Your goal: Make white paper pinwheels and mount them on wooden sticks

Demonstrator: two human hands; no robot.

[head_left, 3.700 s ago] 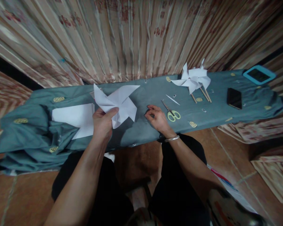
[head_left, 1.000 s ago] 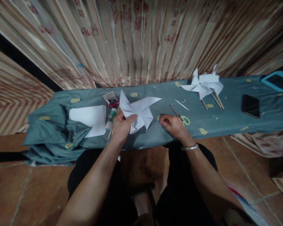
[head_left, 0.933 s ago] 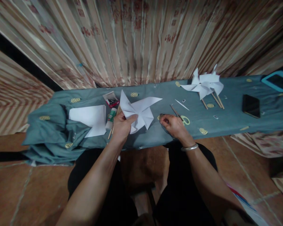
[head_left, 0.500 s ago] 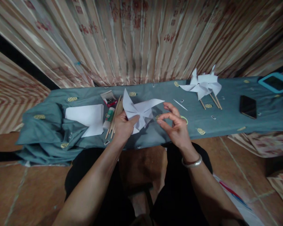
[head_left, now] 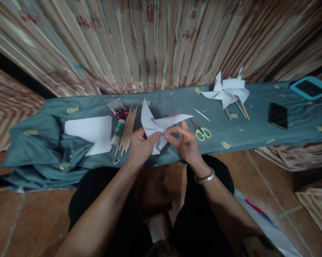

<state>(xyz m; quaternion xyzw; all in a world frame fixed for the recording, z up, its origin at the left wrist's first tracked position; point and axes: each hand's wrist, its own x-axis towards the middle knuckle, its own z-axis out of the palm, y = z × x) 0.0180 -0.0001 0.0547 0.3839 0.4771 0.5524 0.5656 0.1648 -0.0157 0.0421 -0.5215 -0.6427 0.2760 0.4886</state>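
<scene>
My left hand (head_left: 141, 144) is closed on a white paper pinwheel (head_left: 157, 125), its thumb pressed near the folded middle. At that same middle, the thumb and forefinger of my right hand (head_left: 186, 144) are pinched together; anything between them is too small to make out. A silver bangle circles my right wrist. Just right of that hand lie scissors (head_left: 203, 133) with light green handles. Close to my left hand are a bundle of wooden sticks (head_left: 128, 128), a glue stick (head_left: 118, 132) and an open red box (head_left: 118, 109) of small dark and shiny pieces.
A stack of white paper (head_left: 90, 134) lies at the left, partly under bunched green cloth (head_left: 40, 142). Finished pinwheels on sticks (head_left: 227, 94) rest at the back right. Beyond them are a black phone (head_left: 278, 116) and a blue-framed tablet (head_left: 310, 88). A thin white strip (head_left: 202, 115) lies behind the scissors.
My right hand has moved left, from beside the pinwheel to its middle, with the fingertips pinched there. The scissors have come into fuller view. My left hand keeps its hold.
</scene>
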